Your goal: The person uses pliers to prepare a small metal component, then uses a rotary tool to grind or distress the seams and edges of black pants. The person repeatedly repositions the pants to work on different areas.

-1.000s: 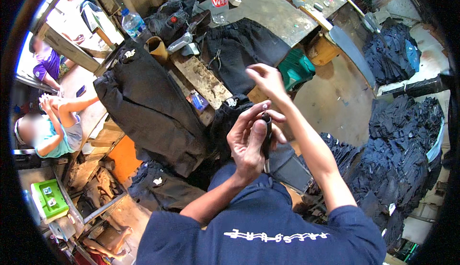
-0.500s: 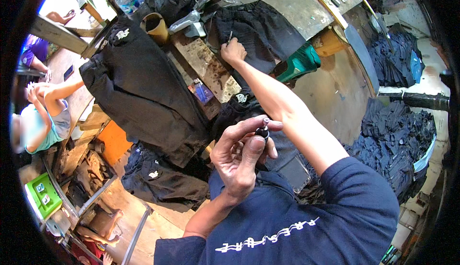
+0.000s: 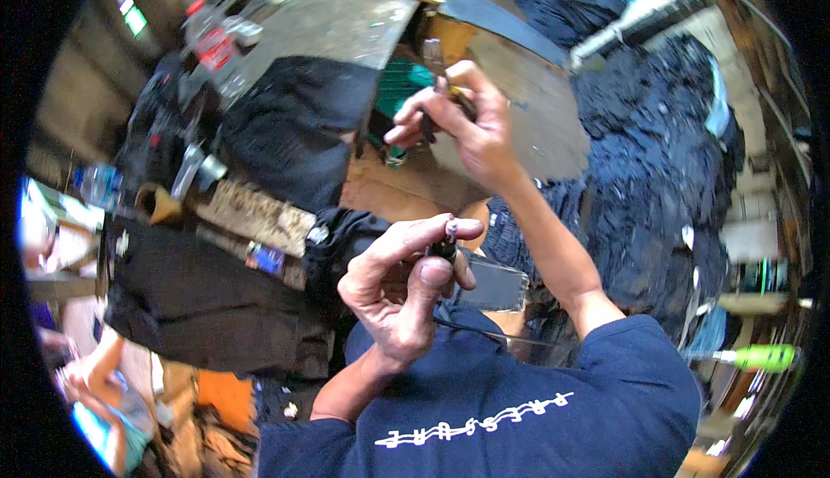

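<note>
Black-bodied and slim, a small pale-tipped piece [image 3: 443,247] stands pinched between the thumb and fingers of a worker's left hand [image 3: 393,296], held out just above a navy shirt [image 3: 510,391]. Higher up and to the right, the worker's right hand [image 3: 486,137] curls around a dark tool with a yellow part [image 3: 436,61], its metal end pointing up; motion blur leaves its exact kind uncertain, though pliers or snips seem likely. A second ago that right hand was empty and the tool lay on folded black cloth [image 3: 298,119]; half a second later the hand had reached down to it. Now the hand is up off the cloth with the tool in its grip, while the left hand's pinch on the piece is unchanged. The change leaves both hands occupied, with tool and piece near each other but not touching. The view has swung too, putting the workbench [image 3: 333,20], a red-capped bottle [image 3: 210,44] and a stained plank [image 3: 255,217] to the left. Black trousers [image 3: 212,292] lie below the plank, and heaped dark fabric [image 3: 648,158] covers the right side of the workshop.
</note>
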Action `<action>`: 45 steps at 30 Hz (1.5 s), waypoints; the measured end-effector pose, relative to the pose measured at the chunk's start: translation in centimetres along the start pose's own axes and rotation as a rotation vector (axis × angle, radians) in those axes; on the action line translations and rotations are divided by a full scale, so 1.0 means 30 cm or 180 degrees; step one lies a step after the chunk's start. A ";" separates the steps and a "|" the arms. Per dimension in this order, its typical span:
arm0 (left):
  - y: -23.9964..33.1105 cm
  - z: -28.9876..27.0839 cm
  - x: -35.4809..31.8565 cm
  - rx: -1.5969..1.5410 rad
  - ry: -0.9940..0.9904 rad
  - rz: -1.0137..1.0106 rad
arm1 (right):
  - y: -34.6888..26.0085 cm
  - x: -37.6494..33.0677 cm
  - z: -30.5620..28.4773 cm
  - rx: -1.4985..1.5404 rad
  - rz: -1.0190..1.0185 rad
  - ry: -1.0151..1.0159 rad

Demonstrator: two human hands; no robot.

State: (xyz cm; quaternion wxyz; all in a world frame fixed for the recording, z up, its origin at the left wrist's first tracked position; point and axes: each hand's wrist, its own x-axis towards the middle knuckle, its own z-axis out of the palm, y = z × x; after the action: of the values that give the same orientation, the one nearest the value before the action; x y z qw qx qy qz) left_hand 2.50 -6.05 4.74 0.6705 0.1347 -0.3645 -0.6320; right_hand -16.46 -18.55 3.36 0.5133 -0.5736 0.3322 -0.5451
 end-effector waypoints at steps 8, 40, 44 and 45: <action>-0.133 0.245 0.057 -0.0340 -0.0978 -0.0430 | -0.557 -0.443 -0.162 -0.3070 -0.1210 -0.0105; -0.106 0.492 -0.094 0.1091 -0.1446 0.0037 | -0.805 -0.621 -0.278 -0.4847 -0.2263 -0.0344; -0.107 0.498 -0.105 0.1096 -0.1614 0.0272 | -0.812 -0.638 -0.280 -0.4591 -0.2140 -0.0395; -0.104 0.500 -0.108 0.1079 -0.1556 0.0205 | -0.813 -0.641 -0.281 -0.4561 -0.2175 -0.0458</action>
State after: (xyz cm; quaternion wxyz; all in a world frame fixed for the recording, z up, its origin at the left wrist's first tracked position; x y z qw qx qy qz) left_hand -9.51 0.71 12.16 0.5505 0.0769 -0.6196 -0.5542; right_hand -32.53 3.79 20.07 -0.1557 -0.8680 0.3736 -0.2877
